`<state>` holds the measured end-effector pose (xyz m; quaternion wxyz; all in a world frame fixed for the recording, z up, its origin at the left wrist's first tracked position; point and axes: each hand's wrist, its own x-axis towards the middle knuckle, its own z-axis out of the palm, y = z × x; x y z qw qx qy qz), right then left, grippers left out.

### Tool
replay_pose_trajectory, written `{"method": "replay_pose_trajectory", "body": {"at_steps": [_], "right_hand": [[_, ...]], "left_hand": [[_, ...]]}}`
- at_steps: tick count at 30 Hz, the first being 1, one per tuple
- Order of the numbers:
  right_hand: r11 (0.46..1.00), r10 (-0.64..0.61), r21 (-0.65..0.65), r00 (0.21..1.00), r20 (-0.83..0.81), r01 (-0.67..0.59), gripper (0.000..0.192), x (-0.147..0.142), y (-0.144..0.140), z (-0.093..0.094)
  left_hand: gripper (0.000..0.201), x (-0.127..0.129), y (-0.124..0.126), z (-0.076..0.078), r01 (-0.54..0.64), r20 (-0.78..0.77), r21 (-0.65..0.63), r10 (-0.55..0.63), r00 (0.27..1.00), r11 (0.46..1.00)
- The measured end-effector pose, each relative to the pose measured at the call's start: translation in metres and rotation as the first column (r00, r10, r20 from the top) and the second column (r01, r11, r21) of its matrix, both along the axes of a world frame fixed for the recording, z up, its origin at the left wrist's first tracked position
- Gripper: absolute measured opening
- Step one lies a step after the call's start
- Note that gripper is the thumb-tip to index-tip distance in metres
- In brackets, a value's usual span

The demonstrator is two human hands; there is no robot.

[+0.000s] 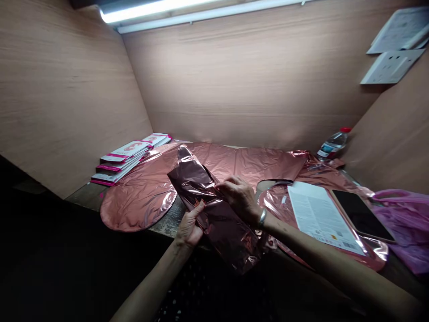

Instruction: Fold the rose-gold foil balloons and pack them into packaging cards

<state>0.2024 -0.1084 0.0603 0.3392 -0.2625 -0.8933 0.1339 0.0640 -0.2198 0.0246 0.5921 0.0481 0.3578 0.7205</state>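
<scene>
A folded rose-gold foil balloon hangs tilted over the front edge of the table, held by both hands. My left hand grips its left edge, thumb on top and fingers underneath. My right hand, with a silver bangle at the wrist, pinches the upper right edge of the folded foil. Behind and beneath the hands, more rose-gold foil balloons lie flat and spread over the table. The foil's underside is hidden from view.
Stacked white-and-pink packets sit at the left. On the right lie a printed white sheet, a phone and a pink plastic bag. A water bottle stands in the back right corner. Wooden panels enclose the table.
</scene>
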Motion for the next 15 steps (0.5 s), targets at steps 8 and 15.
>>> {"method": "replay_pose_trajectory", "body": {"at_steps": [8,15], "right_hand": [[0.924,-0.03,-0.377,0.97,-0.24,-0.065,0.033,-0.005,0.002,-0.008],[0.305,0.194,-0.873,0.922,-0.335,-0.381,0.04,0.022,0.023,0.009]], "left_hand": [[0.015,0.002,-0.001,-0.009,-0.092,0.052,-0.017,0.093,0.994,0.996],[0.032,-0.005,0.003,-0.002,-0.073,0.046,0.029,0.072,0.996,0.997]]}}
